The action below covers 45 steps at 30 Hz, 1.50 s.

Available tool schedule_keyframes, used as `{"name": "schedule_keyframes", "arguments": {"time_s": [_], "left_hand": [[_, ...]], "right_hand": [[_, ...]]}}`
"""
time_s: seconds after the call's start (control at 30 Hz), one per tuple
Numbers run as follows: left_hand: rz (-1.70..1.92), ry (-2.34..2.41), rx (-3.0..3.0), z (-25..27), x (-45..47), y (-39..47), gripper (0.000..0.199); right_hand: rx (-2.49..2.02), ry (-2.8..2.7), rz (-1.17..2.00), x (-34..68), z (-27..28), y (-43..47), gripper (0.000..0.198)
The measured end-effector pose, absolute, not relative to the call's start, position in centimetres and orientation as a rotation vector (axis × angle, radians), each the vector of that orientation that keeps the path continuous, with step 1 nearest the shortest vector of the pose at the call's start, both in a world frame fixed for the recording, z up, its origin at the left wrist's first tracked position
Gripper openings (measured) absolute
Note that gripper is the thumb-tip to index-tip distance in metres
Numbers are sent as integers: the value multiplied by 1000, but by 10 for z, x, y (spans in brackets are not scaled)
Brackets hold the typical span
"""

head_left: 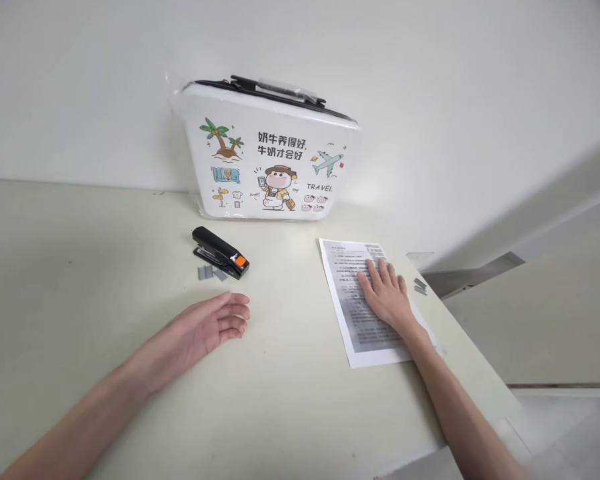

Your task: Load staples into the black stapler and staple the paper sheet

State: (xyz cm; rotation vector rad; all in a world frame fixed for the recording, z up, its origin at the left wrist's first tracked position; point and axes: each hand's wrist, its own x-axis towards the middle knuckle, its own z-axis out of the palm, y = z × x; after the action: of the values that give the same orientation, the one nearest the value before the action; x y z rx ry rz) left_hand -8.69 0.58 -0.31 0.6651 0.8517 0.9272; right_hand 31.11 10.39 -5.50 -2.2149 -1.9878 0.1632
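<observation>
My right hand (pixel 386 293) lies flat with fingers spread on a printed sheet of paper (pixel 353 320), covering part of its text. To the left, my left hand (pixel 210 325) rests on its side on the table, fingers loosely curled and apart, nothing in it. Just beyond that hand is a black stapler (pixel 215 250) with an orange patch near its front end. Strips of grey staples (pixel 206 272) lie against the stapler's near side. More staple strips (pixel 420 287) sit to the right of the paper, near the table's edge.
A white case (pixel 280 160) with cartoon travel pictures, a black handle and clear plastic wrap stands upright against the wall at the back. The pale table (pixel 280 413) ends along a slanting edge on the right, with a gap beside it.
</observation>
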Motion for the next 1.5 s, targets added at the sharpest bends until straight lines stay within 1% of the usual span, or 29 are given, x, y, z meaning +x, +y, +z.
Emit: {"name": "schedule_keyframes", "arguments": {"time_s": [0.27, 0.4, 0.57, 0.67, 0.77, 0.93, 1.0, 1.13, 1.37, 1.5], "left_hand": [[934, 885, 706, -2, -85, 6, 25], [935, 914, 749, 1, -85, 4, 27], [913, 975, 907, 6, -77, -3, 35], [921, 1022, 1099, 9, -70, -8, 36], [910, 1110, 1401, 10, -63, -14, 31], [915, 1214, 2050, -4, -55, -23, 20], [872, 1225, 2255, -11, -52, -26, 20], [770, 1338, 2446, -20, -54, -27, 33], [563, 1346, 2446, -26, -75, -24, 51], [609, 1279, 2408, -30, -83, -21, 55]], "right_hand": [[-2212, -2015, 124, 304, -55, 101, 73], [-2127, -2114, 101, 290, -53, 89, 72], [-1960, -2256, 55, 265, -50, 56, 70], [-1838, -2317, 12, 251, -50, 29, 69], [-1726, -2362, -21, 237, -50, 4, 69], [-1596, -2405, -35, 201, -47, -29, 69], [-1560, -2405, -26, 183, -45, -40, 69], [-1531, -2353, 39, 149, -45, -59, 70], [-1506, -2259, 268, 113, -46, -74, 77], [-1565, -2265, 347, 105, -45, -76, 80]]}}
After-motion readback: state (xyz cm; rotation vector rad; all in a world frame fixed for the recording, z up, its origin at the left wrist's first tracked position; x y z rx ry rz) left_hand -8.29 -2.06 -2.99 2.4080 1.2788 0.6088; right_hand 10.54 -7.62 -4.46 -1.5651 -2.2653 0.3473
